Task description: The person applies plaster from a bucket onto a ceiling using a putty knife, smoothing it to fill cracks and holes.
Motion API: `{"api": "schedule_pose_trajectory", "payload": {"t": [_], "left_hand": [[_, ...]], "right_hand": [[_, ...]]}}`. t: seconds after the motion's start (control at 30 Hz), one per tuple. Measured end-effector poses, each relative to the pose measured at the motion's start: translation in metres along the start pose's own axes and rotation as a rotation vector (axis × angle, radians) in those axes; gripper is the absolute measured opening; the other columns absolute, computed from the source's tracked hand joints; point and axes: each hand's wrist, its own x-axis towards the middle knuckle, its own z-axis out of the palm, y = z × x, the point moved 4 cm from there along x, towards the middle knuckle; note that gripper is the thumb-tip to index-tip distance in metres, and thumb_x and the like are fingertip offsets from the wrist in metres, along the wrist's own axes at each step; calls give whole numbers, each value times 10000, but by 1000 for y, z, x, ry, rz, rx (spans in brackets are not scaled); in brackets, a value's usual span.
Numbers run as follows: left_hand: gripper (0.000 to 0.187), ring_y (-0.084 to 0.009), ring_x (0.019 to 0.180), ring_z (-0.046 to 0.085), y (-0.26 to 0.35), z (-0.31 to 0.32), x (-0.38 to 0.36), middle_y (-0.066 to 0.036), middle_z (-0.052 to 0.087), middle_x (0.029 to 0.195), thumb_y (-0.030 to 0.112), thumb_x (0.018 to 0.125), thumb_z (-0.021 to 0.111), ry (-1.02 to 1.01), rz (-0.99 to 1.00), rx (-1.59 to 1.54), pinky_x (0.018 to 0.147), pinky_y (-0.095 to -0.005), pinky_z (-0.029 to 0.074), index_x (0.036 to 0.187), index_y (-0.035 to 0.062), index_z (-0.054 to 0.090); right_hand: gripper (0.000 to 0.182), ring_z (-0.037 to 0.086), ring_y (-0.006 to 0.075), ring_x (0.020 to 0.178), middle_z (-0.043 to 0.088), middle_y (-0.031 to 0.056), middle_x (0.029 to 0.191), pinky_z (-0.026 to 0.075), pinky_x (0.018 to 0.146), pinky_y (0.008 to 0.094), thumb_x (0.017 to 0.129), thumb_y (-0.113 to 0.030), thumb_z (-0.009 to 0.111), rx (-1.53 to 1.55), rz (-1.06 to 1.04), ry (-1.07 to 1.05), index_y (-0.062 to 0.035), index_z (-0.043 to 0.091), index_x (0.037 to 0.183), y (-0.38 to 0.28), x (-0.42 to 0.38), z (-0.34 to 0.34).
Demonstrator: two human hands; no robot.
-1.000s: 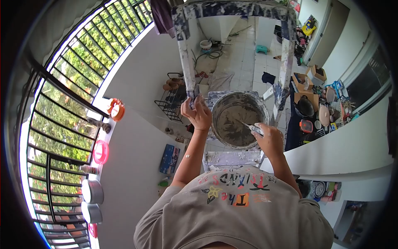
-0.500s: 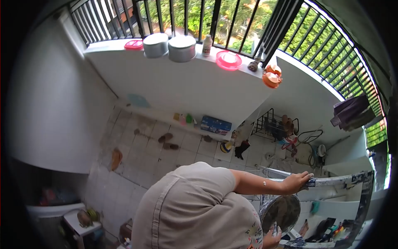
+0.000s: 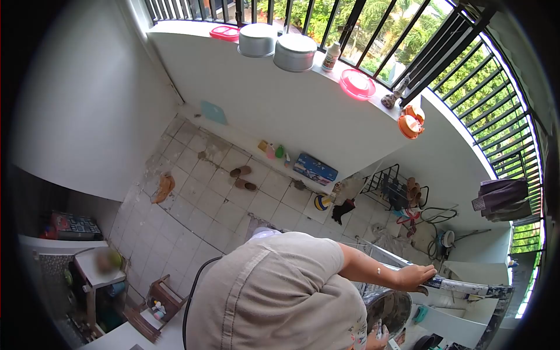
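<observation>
My left hand (image 3: 415, 277) is wrapped over the near end of a paint-spattered rail (image 3: 466, 286), part of a frame that bends down at the right. Below that arm is a round bucket (image 3: 392, 308) with a dark, smeared inside. Right beside the bucket's lower edge, my right hand (image 3: 377, 338) is closed, with whitish smears at its fingers; I cannot tell what it holds. My grey-beige shirt (image 3: 280, 291) fills the lower middle and hides part of the bucket. A white speck sits on my left forearm.
On the ledge stand two metal pots (image 3: 295, 52), a white bottle (image 3: 331, 57), a pink lid (image 3: 357, 84) and an orange container (image 3: 411, 122). Slippers (image 3: 245, 184), a blue box (image 3: 315, 169), a ball (image 3: 322, 202) and a rack (image 3: 388, 184) are on the tiled floor. A wooden chair (image 3: 157, 306) stands lower left.
The view has tilted and turned, so the ledge items sit farther right and higher. My left hand stays on the rail. My right hand appears slightly lower and farther left beside the bucket.
</observation>
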Motion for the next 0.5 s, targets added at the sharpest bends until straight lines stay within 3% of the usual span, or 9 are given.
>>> {"api": "schedule_pose_trajectory", "payload": {"t": [0.07,0.17,0.37,0.5], "left_hand": [[657,-407,916,603,0,0,0,-192,493,1039,328,768,792,-9,1,-11,746,-470,502,1171,-43,429],[641,-407,905,607,-1,1,-1,-187,494,1034,322,762,804,9,2,-8,741,-475,502,1143,-26,422],[610,-407,888,610,0,1,-1,-183,497,1016,329,770,815,14,-10,-6,736,-486,502,1084,-1,410],[551,-407,867,607,2,-3,-1,-187,493,983,327,809,776,9,-19,-16,712,-475,492,1045,-7,406]], "right_hand": [[371,680,315,729,738,152,897,551,688,396,793,-363,843,3,-91,-55,-29,770,937,-12,6,-2],[367,682,300,727,741,149,877,552,684,390,790,-366,844,-68,82,-76,-34,773,931,-13,2,-5],[276,687,284,719,746,125,835,551,672,379,834,-311,805,-31,-97,-76,-50,780,919,-26,7,-8],[263,691,286,717,750,131,852,558,681,375,837,-277,804,-53,-5,-116,-32,775,925,-12,4,-1]]}}
